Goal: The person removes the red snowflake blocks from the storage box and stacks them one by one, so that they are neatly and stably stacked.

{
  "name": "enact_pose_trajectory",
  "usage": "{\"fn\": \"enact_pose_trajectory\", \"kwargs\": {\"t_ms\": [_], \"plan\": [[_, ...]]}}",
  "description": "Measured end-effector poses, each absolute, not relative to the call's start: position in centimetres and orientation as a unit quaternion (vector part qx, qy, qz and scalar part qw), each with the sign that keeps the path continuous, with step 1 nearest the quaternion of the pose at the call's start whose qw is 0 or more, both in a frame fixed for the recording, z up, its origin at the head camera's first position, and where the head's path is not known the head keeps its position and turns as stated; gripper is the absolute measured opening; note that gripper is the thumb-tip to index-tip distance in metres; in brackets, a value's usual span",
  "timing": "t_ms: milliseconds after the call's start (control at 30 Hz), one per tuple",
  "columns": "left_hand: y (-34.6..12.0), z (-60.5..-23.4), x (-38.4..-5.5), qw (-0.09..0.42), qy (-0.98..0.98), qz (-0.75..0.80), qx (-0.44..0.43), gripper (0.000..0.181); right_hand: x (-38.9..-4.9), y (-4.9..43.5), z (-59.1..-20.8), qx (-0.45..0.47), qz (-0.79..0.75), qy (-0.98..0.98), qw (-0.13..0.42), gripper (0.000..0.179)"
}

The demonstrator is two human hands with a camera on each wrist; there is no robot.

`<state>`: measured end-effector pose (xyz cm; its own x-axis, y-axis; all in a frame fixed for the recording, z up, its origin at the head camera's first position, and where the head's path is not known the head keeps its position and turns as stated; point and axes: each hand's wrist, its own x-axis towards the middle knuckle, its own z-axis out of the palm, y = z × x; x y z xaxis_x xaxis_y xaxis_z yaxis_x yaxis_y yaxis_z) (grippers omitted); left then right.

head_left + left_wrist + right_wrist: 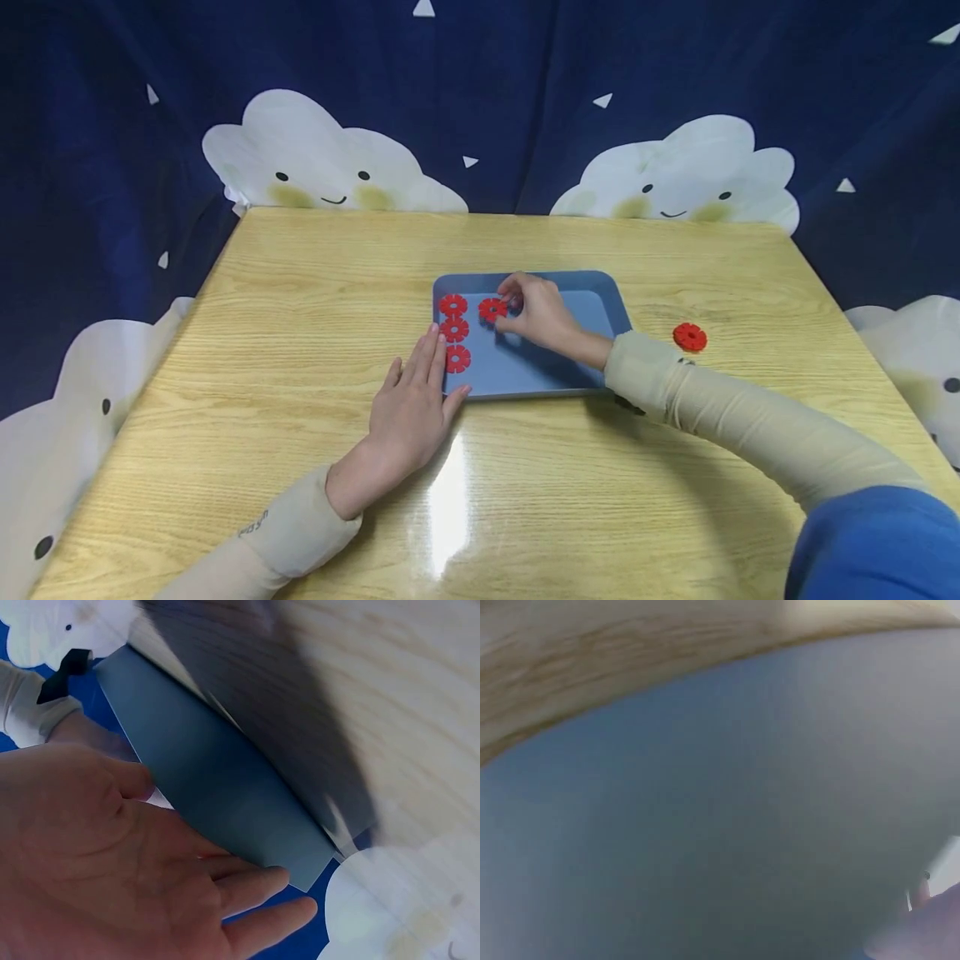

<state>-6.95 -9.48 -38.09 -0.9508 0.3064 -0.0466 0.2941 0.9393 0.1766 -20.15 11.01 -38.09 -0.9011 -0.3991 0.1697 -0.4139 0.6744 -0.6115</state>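
Observation:
A blue tray lies on the table. Down its left side run three red notched plastic discs, flat and in a column; the lower ones are partly behind my left fingertips. Over the tray's left rim rests my left hand, fingers straight and thumb spread along the front edge; the left wrist view has this hand against the tray's outer wall. Inside the tray, my right hand pinches another red notched disc at its right edge between thumb and fingers.
To the right of the tray, some red discs lie stacked on the wooden table. A dark blue cloth with white clouds hangs behind and beside the table. The right wrist view is mostly filled by blurred tray surface.

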Motion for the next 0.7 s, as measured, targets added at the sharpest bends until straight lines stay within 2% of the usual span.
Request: {"fn": "enact_pose_trajectory", "kwargs": {"t_ms": [300,700], "plan": [[-9.5,-38.1,-6.9,0.033,0.984,0.084,0.155,0.074,-19.0,14.6,-35.4,0.217,0.354,-0.908,0.046,0.035],[-9.5,-38.0,-7.0,0.037,0.983,0.088,0.154,0.075,-17.4,21.7,-35.4,0.193,0.334,-0.920,0.073,0.035]]}}
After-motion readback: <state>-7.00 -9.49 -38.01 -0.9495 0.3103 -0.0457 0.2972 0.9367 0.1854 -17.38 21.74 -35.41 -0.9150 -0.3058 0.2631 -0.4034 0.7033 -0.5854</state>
